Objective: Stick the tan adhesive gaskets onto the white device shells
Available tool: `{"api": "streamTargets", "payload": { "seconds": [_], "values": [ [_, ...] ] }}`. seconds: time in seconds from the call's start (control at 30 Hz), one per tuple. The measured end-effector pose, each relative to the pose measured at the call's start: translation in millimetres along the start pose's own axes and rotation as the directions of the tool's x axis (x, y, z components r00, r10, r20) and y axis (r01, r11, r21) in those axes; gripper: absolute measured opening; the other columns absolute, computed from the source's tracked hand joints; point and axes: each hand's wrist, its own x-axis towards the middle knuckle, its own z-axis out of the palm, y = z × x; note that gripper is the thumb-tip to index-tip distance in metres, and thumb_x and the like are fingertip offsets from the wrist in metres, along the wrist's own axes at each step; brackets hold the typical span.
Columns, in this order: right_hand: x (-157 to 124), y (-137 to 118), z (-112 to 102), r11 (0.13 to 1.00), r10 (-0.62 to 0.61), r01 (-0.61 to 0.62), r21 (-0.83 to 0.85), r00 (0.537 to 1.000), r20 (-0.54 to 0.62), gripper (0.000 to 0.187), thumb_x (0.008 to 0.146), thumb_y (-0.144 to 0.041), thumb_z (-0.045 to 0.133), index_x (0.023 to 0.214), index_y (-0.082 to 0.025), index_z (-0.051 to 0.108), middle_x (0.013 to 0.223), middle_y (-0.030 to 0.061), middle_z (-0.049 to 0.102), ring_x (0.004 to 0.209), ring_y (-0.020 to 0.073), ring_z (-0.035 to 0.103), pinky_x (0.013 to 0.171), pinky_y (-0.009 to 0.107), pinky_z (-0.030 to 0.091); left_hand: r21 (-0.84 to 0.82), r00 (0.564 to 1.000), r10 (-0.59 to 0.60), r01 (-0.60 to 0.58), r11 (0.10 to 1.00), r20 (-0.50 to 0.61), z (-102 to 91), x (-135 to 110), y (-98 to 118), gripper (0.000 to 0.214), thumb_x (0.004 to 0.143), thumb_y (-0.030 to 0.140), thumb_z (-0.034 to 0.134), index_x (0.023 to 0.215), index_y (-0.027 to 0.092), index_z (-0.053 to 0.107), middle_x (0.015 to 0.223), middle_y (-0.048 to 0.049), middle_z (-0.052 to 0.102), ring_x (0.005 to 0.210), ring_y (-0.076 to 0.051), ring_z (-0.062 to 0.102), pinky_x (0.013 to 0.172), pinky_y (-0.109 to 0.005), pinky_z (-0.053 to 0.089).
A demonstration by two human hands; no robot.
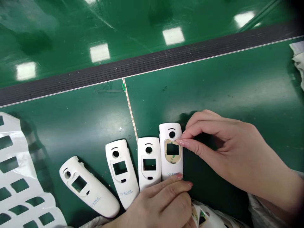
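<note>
Several white plastic casings lie in a row on the green bench. The rightmost casing [174,171] carries a tan adhesive ring [166,155] around its square window. My right hand [220,148] pinches the ring's right edge between thumb and forefinger. My left hand [156,205] lies below the row, its fingertips pressed on that casing's lower end. The other casings [149,177] [121,171] [87,190] show no ring and have a round hole and a square window. The leftmost one lies tilted.
A white backing sheet with square cutouts [19,167] lies at the left. A heap of casings and adhesive pieces [204,215] sits at the bottom edge. White cloth [298,60] lies at the right. Beyond the bench's far edge run a dark ribbed strip [95,71] and a glossy green floor [95,31].
</note>
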Motion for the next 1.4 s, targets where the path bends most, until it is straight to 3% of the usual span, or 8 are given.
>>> {"api": "streamTargets", "payload": {
  "seconds": [0.43, 0.9, 1.1, 1.27, 1.33, 1.4],
  "values": [
    [0.7, -0.6, 7.4, 0.988, -0.146, 0.138, -0.07, 0.981, -0.125, 0.016, 0.081, -0.009, 0.064, 0.072, -0.021, 0.061, 0.071, -0.0019, 0.061, 0.068, 0.0117, 0.057, 0.053, 0.024, 0.042, 0.006, 1.0, 0.024, -0.024, 1.0, -0.008, 0.2, -1.5, -1.3, 0.041, 0.096, 0.006, 0.038, 0.061, 0.014, 0.059, 0.074, -0.0017, 0.07, 0.094, -0.012, 0.07, 0.104, -0.026, 0.048],
    [-1.6, 6.5, 12.4, 0.977, -0.215, 0.212, -0.037, 0.966, -0.141, 0.016, 0.083, -0.007, 0.064, 0.076, -0.021, 0.059, 0.074, -0.0025, 0.064, 0.071, 0.0105, 0.059, 0.059, 0.022, 0.046, 0.024, 0.999, 0.016, -0.015, 1.0, -0.031, 2.7, -0.4, -0.8, 0.043, 0.098, 0.01, 0.037, 0.061, 0.014, 0.059, 0.072, -0.0005, 0.07, 0.09, -0.01, 0.071, 0.104, -0.022, 0.046],
    [-2.4, 11.4, 15.7, 0.994, -0.107, 0.109, -0.002, 0.976, -0.188, 0.021, 0.081, -0.012, 0.069, 0.083, -0.023, 0.05, 0.078, -0.0029, 0.06, 0.065, 0.0101, 0.058, 0.054, 0.022, 0.047, 0.021, 1.0, 0.019, -0.018, 1.0, -0.024, 2.4, -0.3, -1.8, 0.041, 0.097, 0.008, 0.038, 0.063, 0.014, 0.06, 0.072, -0.0018, 0.07, 0.091, -0.011, 0.071, 0.105, -0.024, 0.046],
    [0.1, 12.2, 14.3, 0.998, -0.062, 0.064, 0.003, 0.98, -0.188, 0.014, 0.083, -0.014, 0.065, 0.084, -0.024, 0.055, 0.079, -0.0015, 0.063, 0.065, 0.0128, 0.059, 0.056, 0.025, 0.048, 0.004, 0.999, 0.003, -0.003, 1.0, -0.034, 2.0, 3.0, -3.0, 0.038, 0.098, 0.01, 0.037, 0.07, 0.009, 0.063, 0.071, -0.0033, 0.071, 0.09, -0.011, 0.072, 0.105, -0.022, 0.045],
    [1.0, 12.2, 14.0, 0.992, -0.108, 0.118, 0.044, 0.977, -0.183, 0.013, 0.084, -0.011, 0.063, 0.087, -0.023, 0.059, 0.081, -0.0001, 0.064, 0.07, 0.0138, 0.06, 0.058, 0.026, 0.05, 0.011, 0.998, 0.006, -0.005, 1.0, -0.056, 1.9, 4.6, -2.3, 0.038, 0.098, 0.01, 0.038, 0.069, 0.01, 0.063, 0.07, -0.0026, 0.071, 0.087, -0.011, 0.072, 0.104, -0.022, 0.046],
    [0.7, 12.2, 14.3, 0.966, -0.23, 0.247, 0.075, 0.955, -0.187, 0.015, 0.084, -0.008, 0.062, 0.09, -0.022, 0.064, 0.082, 0.0022, 0.063, 0.075, 0.0147, 0.06, 0.061, 0.027, 0.051, 0.014, 0.998, 0.007, -0.006, 1.0, -0.07, 2.2, 4.9, -1.5, 0.038, 0.098, 0.009, 0.038, 0.07, 0.01, 0.063, 0.069, -0.0027, 0.071, 0.086, -0.011, 0.072, 0.103, -0.021, 0.047]
  ]
}}
